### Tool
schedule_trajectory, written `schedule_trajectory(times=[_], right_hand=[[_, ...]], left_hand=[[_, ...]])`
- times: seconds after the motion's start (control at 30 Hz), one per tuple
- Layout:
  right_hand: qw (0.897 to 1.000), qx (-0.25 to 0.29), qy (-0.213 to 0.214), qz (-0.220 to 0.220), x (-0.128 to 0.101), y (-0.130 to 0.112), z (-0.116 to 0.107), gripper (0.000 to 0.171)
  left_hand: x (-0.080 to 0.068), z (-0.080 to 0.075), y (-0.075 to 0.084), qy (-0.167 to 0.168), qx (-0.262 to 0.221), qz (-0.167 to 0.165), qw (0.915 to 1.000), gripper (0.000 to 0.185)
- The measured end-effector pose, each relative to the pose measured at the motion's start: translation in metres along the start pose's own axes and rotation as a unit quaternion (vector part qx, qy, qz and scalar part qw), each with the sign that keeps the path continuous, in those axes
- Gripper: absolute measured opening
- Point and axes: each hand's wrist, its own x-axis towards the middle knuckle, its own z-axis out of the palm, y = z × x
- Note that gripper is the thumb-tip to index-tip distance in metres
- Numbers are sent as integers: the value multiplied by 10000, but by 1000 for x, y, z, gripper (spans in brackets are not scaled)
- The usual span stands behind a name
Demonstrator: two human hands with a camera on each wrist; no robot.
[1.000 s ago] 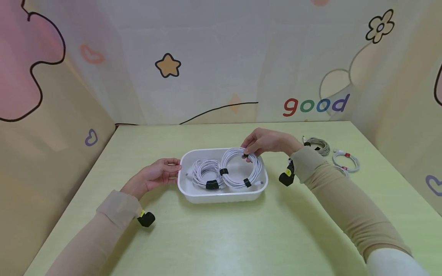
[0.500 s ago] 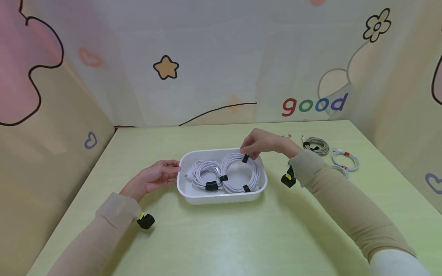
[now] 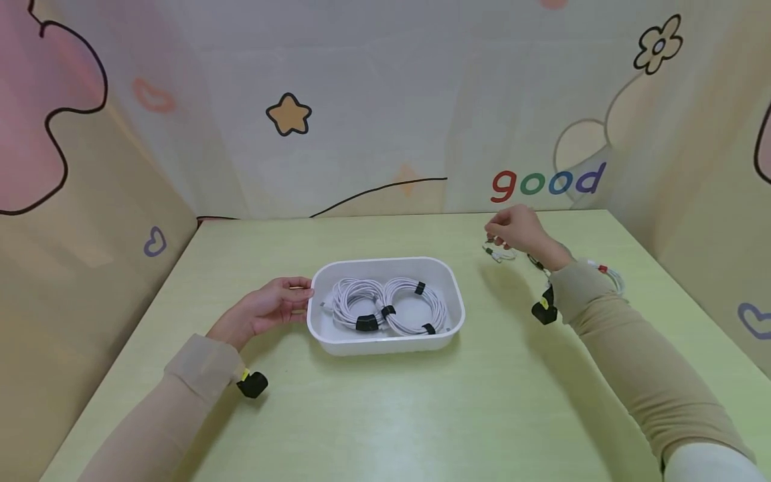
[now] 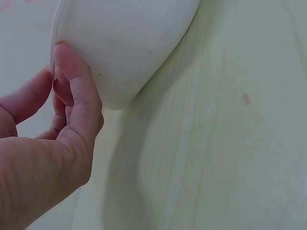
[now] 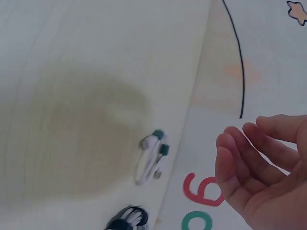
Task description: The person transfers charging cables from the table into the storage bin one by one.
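Pale green tabletop (image 3: pixel 385 415) under us, and our left hand (image 3: pixel 268 309) rests relaxed fingertips against the white tray's (image 3: pixel 385 345) left end, two coiled white cables (image 3: pixel 388 306) lying inside. Farther back, our right hand (image 3: pixel 518 229) hovers loosely curled and empty over a small white cable bundle (image 5: pixel 152 157) near the wall.

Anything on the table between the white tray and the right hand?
No: bare green table between the white tray and the right hand, in the head view.
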Motion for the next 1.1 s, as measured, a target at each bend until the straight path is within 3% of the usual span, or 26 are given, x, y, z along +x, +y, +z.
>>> schedule_trajectory(times=[0.2,0.33,0.47,0.83,1.1], right_hand=[[9971,-516,166,535,0,33,2,33],[9943,-657,-102,834,1,46,5,33],[9911,-926,-484,827,4,55,8,33],[9857,-1385,-455,846,4,53,11,35],[9754,-1745,-790,1090,6,62,19,33]], left_hand=[[0,-2,1,-18,-8,-16,10000,9],[0,-2,2,-2,17,-19,10000,10],[0,-1,2,5,26,-38,10000,11],[-2,-3,0,60,-23,-19,10000,10],[-4,-3,1,77,73,22,9999,12]])
